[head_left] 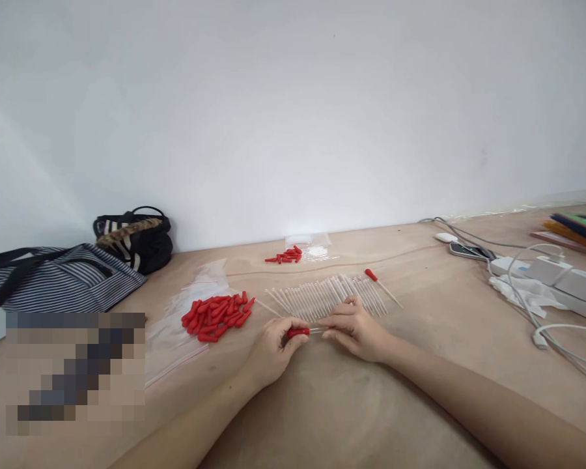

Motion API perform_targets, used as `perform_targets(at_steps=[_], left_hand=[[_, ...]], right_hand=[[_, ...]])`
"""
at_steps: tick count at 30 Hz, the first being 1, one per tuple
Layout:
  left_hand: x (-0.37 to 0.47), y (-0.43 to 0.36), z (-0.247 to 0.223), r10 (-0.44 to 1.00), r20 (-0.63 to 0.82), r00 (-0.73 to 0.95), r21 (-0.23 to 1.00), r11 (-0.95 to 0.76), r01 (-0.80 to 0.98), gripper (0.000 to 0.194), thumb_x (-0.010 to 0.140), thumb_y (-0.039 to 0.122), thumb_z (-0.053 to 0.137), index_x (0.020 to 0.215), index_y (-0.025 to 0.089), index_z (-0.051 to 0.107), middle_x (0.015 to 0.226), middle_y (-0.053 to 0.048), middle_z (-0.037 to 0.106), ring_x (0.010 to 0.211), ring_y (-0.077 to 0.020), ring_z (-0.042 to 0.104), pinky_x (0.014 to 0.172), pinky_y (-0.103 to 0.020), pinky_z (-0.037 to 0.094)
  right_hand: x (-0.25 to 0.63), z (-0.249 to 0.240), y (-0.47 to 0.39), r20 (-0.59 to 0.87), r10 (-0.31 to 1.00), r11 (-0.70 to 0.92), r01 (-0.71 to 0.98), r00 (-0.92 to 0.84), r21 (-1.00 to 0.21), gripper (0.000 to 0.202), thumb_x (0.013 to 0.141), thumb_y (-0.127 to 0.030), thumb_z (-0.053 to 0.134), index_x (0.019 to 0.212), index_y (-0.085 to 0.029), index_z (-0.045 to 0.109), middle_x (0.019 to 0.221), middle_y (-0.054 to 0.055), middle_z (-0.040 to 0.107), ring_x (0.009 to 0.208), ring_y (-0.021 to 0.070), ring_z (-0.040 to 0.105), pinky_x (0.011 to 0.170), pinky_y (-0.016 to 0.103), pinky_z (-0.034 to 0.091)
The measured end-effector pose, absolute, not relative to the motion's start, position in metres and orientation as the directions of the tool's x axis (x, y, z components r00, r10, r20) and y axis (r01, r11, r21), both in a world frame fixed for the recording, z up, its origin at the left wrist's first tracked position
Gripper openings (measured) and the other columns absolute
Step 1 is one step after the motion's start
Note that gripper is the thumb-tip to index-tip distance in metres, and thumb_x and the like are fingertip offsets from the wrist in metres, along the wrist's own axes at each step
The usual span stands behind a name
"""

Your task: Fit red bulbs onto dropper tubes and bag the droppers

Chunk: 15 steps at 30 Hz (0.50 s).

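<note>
My left hand [275, 348] pinches a red rubber dropper bulb [299, 332] above the near part of the table. Coming from the right, my right hand [354, 331] grips a thin clear glass dropper tube [316, 330], whose end meets the bulb; how deep it sits inside I cannot tell. Just beyond both hands lies a row of glass tubes [312, 296], side by side. One dropper with a red bulb [371, 275] rests at the row's right end. A pile of red bulbs [215, 316] lies left of my left hand, on a clear plastic bag [173, 355].
Farther back are a few more red bulbs [286, 256] and glass tubes [317, 251]. A striped bag [73, 280] and a black bag [151, 244] stand at left. To the right are a phone [471, 251], a power strip [512, 267], cables and folders [581, 228].
</note>
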<state>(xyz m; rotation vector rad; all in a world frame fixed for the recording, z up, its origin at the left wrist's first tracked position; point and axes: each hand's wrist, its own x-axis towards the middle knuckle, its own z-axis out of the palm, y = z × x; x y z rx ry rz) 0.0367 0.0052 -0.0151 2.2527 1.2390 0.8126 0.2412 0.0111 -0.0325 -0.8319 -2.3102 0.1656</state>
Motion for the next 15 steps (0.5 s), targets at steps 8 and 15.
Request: perform_targets(at_steps=[8,15], left_hand=[[0.022,0.012,-0.019,0.869,0.404,0.287,0.589,-0.487,0.645,0.028,0.074,0.026,0.055,0.101,0.02,0.053,0.097,-0.004,0.062,0.091,-0.0197,0.056,0.082,-0.035,0.042],[0.012,0.021,-0.019,0.868,0.451,0.205,0.444,-0.418,0.793,0.009,0.076,0.025,0.052,0.078,0.02,0.059,0.086,-0.004,0.063,0.091,-0.0231,0.053,0.082,-0.039,0.037]], right_hand=[[0.269,-0.023,0.012,0.614,0.746,0.519,0.803,-0.258,-0.293,0.021,0.082,-0.026,0.044,0.076,-0.021,0.063,0.071,0.001,0.064,0.072,0.0148,0.054,0.08,0.035,0.021],[0.308,-0.023,0.035,0.378,0.883,-0.154,0.932,0.279,-0.328,0.031,0.078,-0.034,0.038,0.07,-0.02,0.064,0.072,0.005,0.066,0.079,0.0215,0.054,0.076,0.039,0.02]])
